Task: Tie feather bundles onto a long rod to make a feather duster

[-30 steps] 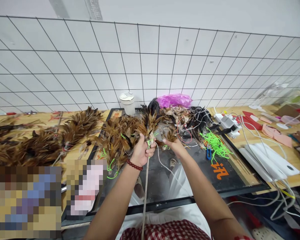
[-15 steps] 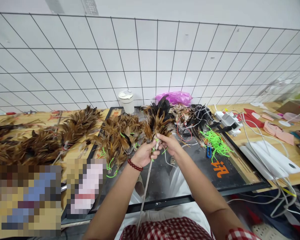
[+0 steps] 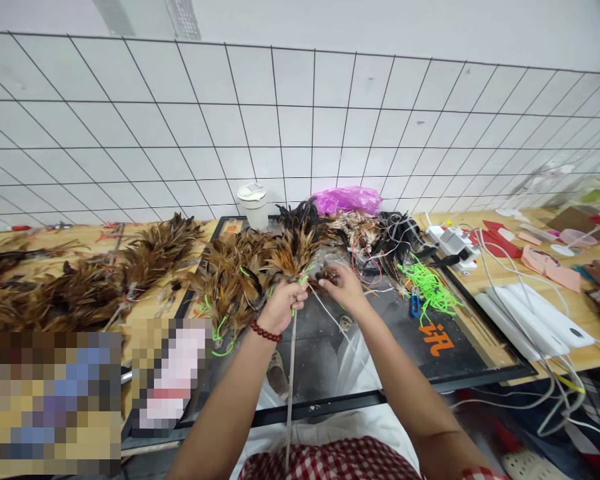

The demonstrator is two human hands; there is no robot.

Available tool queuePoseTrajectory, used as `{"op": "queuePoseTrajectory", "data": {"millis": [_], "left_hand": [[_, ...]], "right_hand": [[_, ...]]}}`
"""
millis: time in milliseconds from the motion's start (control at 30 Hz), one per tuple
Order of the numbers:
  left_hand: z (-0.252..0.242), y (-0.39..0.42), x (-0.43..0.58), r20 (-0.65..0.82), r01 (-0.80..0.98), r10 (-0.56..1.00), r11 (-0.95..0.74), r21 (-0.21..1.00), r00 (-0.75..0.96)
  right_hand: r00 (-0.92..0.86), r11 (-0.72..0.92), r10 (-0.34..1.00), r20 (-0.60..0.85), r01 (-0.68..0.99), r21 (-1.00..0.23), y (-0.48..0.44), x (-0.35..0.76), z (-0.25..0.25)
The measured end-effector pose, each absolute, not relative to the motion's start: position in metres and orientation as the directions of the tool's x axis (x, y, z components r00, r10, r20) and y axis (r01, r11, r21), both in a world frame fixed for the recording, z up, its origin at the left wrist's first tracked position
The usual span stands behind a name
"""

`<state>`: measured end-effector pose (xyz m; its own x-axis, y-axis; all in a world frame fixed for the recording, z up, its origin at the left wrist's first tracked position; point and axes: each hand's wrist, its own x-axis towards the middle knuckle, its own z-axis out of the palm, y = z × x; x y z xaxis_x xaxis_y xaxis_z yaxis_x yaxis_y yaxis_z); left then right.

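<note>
My left hand (image 3: pixel 283 307), with a dark red bead bracelet at the wrist, is closed round a thin pale stick (image 3: pixel 292 373) where a brown and black feather bundle (image 3: pixel 294 250) joins it. Bright green ties show by its fingers. The stick runs down toward the red checked cloth at my lap. Just to the right, my right hand (image 3: pixel 344 288) has its fingers curled near small dark feathers; what it holds, if anything, is hard to make out. A white string (image 3: pixel 330 313) trails from the bundle across the dark board (image 3: pixel 313 373).
Brown feathers (image 3: pixel 233 267) lie left on the board, more (image 3: pixel 160 253) on the wooden table. Behind stand a white lidded cup (image 3: pixel 254 205) and a pink plastic bag (image 3: pixel 347 200). Green cords (image 3: pixel 433 287), blue snips (image 3: pixel 415 303), chargers (image 3: pixel 455 243) and white power banks (image 3: pixel 535 320) are right.
My right hand has come away from my left and moved slightly right. The feather bundle has shifted left with my left hand, and the stick stands more upright.
</note>
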<state>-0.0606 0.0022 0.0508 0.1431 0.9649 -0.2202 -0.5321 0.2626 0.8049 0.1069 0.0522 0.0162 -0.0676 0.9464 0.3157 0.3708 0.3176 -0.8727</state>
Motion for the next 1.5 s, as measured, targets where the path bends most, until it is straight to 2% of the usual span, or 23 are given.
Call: {"op": "queuePoseTrajectory", "data": {"millis": [33, 100, 267, 400, 500, 600, 667, 767, 833, 933, 1033, 1133, 1367, 1500], "left_hand": [[0.05, 0.002, -0.06, -0.216, -0.547, 0.964, 0.266, 0.794, 0.155], [0.049, 0.001, -0.058, -0.215, -0.575, 0.965, 0.261, 0.776, 0.148], [0.044, 0.002, -0.054, -0.203, -0.64, 0.955, 0.297, 0.709, 0.218], [0.043, 0.004, -0.053, -0.234, -0.622, 0.937, 0.348, 0.702, 0.26], [0.042, 0.005, -0.055, -0.224, -0.622, 0.942, 0.334, 0.708, 0.251], [0.043, 0.005, -0.059, -0.19, -0.657, 0.934, 0.35, 0.668, 0.304], [0.045, 0.006, -0.063, -0.177, -0.675, 0.923, 0.373, 0.636, 0.343], [0.048, 0.006, -0.065, -0.198, -0.679, 0.918, 0.389, 0.622, 0.345], [0.047, 0.007, -0.063, -0.236, -0.655, 0.945, 0.327, 0.682, 0.225], [0.043, 0.01, -0.059, -0.249, -0.574, 0.968, 0.194, 0.796, -0.018], [0.039, 0.012, -0.059, -0.216, -0.542, 0.969, 0.118, 0.832, -0.12], [0.04, 0.013, -0.064, -0.208, -0.548, 0.974, 0.123, 0.827, -0.095], [0.049, 0.011, -0.074, -0.266, -0.667, 0.949, 0.311, 0.678, 0.172], [0.05, 0.011, -0.073, -0.27, -0.652, 0.949, 0.307, 0.693, 0.16]], "right_hand": [[-0.032, 0.319, 0.942, 0.334, 0.39, -0.864, 0.048, 0.103, 0.019], [-0.009, 0.293, 0.952, 0.307, 0.318, -0.902, 0.039, 0.09, 0.024], [-0.102, 0.15, 0.984, 0.147, 0.022, -0.989, 0.034, 0.065, 0.027], [-0.17, 0.035, 0.983, 0.076, -0.235, -0.971, 0.042, 0.068, 0.028], [-0.181, -0.008, 0.983, 0.039, -0.25, -0.968, 0.042, 0.077, 0.03], [-0.393, -0.152, 0.917, -0.072, -0.176, -0.973, 0.039, 0.082, 0.029], [-0.456, -0.214, 0.88, -0.133, -0.131, -0.968, 0.037, 0.084, 0.029], [-0.283, -0.171, 0.952, -0.115, -0.182, -0.968, 0.038, 0.087, 0.03], [-0.195, -0.137, 0.976, -0.091, -0.235, -0.962, 0.04, 0.089, 0.031], [-0.183, -0.121, 0.981, -0.069, -0.293, -0.948, 0.042, 0.09, 0.032], [-0.153, -0.078, 0.988, -0.03, -0.319, -0.944, 0.041, 0.09, 0.03], [-0.109, -0.054, 0.994, -0.018, -0.338, -0.94, 0.042, 0.092, 0.029], [0.018, -0.027, 0.999, -0.038, -0.427, -0.904, 0.046, 0.105, 0.034], [0.051, -0.007, 0.998, -0.033, -0.45, -0.893, 0.047, 0.107, 0.034]]}}
